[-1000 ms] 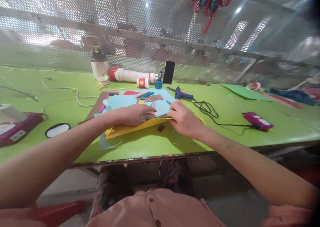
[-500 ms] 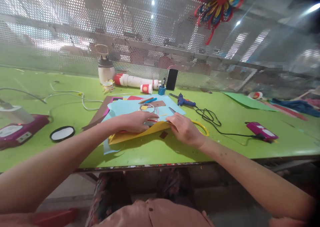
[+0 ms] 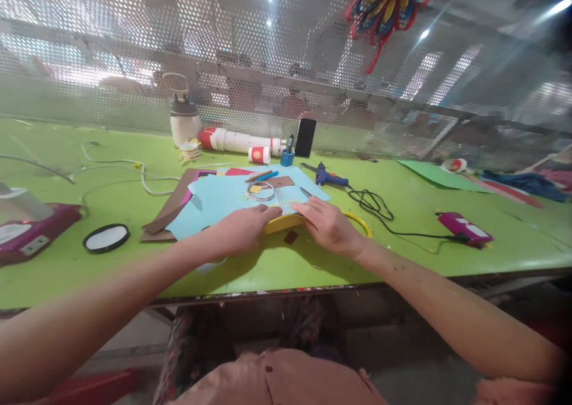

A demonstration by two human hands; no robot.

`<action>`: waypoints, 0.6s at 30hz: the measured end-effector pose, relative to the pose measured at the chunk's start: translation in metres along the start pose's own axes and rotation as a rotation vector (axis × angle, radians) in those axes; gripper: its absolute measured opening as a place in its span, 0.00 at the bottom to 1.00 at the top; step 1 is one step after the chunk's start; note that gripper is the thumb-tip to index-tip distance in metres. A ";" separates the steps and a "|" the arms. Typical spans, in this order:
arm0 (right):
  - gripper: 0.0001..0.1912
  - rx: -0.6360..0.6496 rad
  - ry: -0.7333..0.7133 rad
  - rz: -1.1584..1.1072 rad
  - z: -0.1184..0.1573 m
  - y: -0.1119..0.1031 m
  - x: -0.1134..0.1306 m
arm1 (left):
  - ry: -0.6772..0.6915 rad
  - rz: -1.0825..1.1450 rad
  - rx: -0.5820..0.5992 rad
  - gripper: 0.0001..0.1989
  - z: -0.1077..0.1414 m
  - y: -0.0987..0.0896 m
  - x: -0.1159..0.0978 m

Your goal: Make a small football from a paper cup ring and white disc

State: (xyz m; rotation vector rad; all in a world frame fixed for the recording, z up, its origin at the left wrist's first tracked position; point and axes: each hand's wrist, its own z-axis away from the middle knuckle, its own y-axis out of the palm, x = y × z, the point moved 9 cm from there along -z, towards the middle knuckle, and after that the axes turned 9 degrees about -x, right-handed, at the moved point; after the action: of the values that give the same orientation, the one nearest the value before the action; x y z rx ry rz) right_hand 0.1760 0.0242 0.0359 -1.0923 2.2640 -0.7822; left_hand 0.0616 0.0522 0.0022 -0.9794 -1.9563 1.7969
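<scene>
Both of my hands are at a yellow sheet (image 3: 284, 222) at the front of a paper pile, and only a narrow strip of it shows between them. My left hand (image 3: 243, 229) is closed on the sheet's left part, thumb along the top. On the right end, my right hand (image 3: 328, 223) pinches it with bent fingers. Light blue paper (image 3: 214, 198) lies just behind, with a silver ring (image 3: 261, 192) on top. A yellow loop (image 3: 358, 221) shows beside my right hand, and a pointed grey tip (image 3: 305, 192) beyond it; whether they join is hidden.
A blue glue gun (image 3: 329, 176) lies behind right, its cord running to a purple power strip (image 3: 465, 229). At left are a black-rimmed disc (image 3: 106, 238) and another purple strip (image 3: 56, 226). A jug (image 3: 184, 125), paper cup (image 3: 260, 155) and phone (image 3: 306, 137) stand farther back.
My left hand has gone from lying over the yellow sheet to gripping it. Less of the sheet shows now, and more of the light blue and brown paper at left is uncovered.
</scene>
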 end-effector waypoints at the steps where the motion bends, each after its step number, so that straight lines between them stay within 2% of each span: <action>1: 0.15 0.001 0.009 0.004 0.000 0.000 -0.001 | -0.005 -0.012 0.001 0.29 0.000 0.001 0.000; 4: 0.17 -0.015 0.064 0.031 -0.001 -0.011 0.000 | -0.001 -0.053 0.006 0.33 -0.003 0.000 0.001; 8: 0.18 -0.115 0.226 0.134 0.004 -0.048 0.009 | 0.011 -0.080 -0.004 0.33 -0.007 -0.002 0.006; 10: 0.10 -0.088 0.263 0.168 0.009 -0.056 0.022 | 0.021 -0.082 -0.011 0.31 -0.009 -0.001 0.008; 11: 0.07 -0.030 0.254 0.162 0.011 -0.052 0.031 | 0.028 -0.082 -0.012 0.30 -0.009 0.001 0.009; 14: 0.07 0.194 0.248 0.167 0.015 -0.022 0.045 | 0.038 -0.078 -0.013 0.30 -0.010 0.002 0.010; 18: 0.10 0.382 0.301 0.236 0.013 0.017 0.036 | 0.029 -0.061 -0.017 0.29 -0.011 -0.001 0.011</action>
State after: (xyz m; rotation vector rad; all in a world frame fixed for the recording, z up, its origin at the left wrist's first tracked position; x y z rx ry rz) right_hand 0.1552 0.0001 0.0086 -0.5500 2.2909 -1.2797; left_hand 0.0605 0.0677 0.0024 -0.9362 -1.9656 1.7260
